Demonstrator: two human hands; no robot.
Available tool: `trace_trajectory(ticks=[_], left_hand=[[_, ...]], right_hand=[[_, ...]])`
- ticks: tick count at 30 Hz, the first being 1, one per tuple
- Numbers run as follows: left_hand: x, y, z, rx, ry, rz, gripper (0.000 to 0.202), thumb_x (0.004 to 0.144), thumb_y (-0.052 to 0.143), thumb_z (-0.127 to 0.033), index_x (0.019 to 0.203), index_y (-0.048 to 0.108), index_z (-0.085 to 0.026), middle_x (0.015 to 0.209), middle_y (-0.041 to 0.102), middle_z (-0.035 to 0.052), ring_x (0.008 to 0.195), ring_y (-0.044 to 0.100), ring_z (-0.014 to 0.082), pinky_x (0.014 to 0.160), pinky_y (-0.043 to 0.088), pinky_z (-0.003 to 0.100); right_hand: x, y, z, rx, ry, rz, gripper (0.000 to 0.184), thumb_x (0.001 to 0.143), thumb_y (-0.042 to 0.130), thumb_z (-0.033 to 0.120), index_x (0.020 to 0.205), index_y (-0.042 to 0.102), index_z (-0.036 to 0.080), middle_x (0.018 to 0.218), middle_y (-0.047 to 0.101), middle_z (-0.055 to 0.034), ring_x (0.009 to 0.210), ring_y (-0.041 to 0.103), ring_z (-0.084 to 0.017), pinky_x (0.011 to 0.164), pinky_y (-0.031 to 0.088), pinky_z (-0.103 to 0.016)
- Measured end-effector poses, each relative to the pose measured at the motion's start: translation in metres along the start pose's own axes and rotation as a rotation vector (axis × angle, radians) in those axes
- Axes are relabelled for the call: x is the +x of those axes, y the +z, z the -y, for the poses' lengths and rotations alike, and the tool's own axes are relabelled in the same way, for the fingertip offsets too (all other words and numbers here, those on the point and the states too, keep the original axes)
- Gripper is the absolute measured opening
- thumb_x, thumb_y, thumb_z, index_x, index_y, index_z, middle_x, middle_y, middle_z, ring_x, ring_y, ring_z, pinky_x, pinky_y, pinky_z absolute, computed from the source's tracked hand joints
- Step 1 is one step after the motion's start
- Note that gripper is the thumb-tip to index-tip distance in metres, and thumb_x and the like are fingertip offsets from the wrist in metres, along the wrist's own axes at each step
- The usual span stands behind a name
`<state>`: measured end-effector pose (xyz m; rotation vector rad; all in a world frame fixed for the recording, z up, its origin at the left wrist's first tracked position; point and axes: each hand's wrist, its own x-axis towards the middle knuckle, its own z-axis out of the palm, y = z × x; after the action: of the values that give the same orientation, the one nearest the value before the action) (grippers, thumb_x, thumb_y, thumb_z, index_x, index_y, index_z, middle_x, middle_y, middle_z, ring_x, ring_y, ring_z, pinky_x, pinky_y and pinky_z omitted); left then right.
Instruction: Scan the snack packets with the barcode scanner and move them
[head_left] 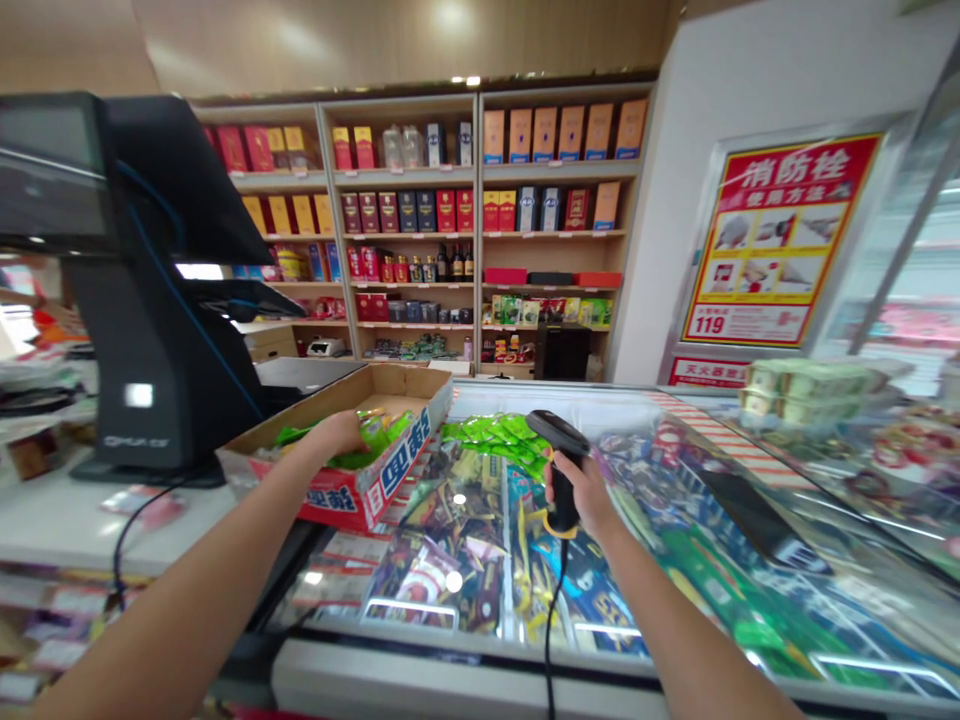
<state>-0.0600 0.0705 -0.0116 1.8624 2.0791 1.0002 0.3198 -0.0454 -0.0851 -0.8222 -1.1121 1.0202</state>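
Note:
My left hand [341, 433] reaches into an open cardboard box [409, 452] on the counter, its fingers closed on a green packet [375, 430] among other green packets inside. My right hand [581, 492] grips the handle of a black barcode scanner [559, 445] with a yellow ring and a black cable hanging down. The scanner's head points left toward the box. Both hands are above the glass lid of a chest freezer [675, 560] full of coloured packets.
A black checkout terminal [142, 300] with a screen stands at the left on the white counter. Shelves of boxed goods and bottles [480, 220] fill the back wall. A red and yellow poster [780, 240] hangs at the right. Stacked green packs [806, 390] lie on the freezer's far right.

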Motion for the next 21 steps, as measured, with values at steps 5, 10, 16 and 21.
trace_trajectory(ticks=[5,10,16,21], left_hand=[[-0.012,-0.022,-0.019,-0.297,-0.070,-0.189,0.024,0.058,0.074,-0.024,0.068,0.053,-0.020,0.066,0.062,0.0022,0.082,0.066,0.0260,0.074,0.053,0.034],[-0.032,-0.020,-0.064,-1.163,-0.272,0.001,0.011,0.074,0.064,-0.018,0.084,0.059,-0.016,0.069,0.064,0.0016,0.061,0.064,0.0149,0.060,0.056,0.030],[-0.057,0.032,-0.104,-1.358,-0.127,0.251,0.034,0.053,0.076,-0.006,0.084,0.065,-0.014,0.076,0.068,0.0035,0.061,0.064,0.0137,0.058,0.053,0.025],[-0.071,0.104,-0.112,-1.226,0.000,0.043,0.037,0.038,0.087,-0.018,0.068,0.065,-0.013,0.062,0.062,-0.0009,0.057,0.058,0.0114,0.057,0.045,0.022]], right_hand=[[-0.001,0.001,0.000,-0.011,-0.002,0.016,0.041,0.069,0.074,0.053,0.078,0.060,0.016,0.053,0.059,0.0014,0.037,0.053,-0.012,0.038,0.043,-0.024],[-0.001,0.001,0.001,-0.005,0.002,0.019,0.041,0.069,0.074,0.052,0.079,0.060,0.016,0.053,0.060,0.0014,0.037,0.053,-0.012,0.038,0.043,-0.024],[-0.003,0.003,0.005,-0.016,-0.014,0.036,0.040,0.070,0.073,0.051,0.081,0.061,0.015,0.053,0.059,0.0019,0.037,0.052,-0.012,0.038,0.042,-0.024],[-0.005,0.000,0.008,0.006,0.040,0.127,0.038,0.071,0.072,0.050,0.082,0.061,0.016,0.055,0.060,0.0011,0.037,0.053,-0.012,0.037,0.041,-0.024]])
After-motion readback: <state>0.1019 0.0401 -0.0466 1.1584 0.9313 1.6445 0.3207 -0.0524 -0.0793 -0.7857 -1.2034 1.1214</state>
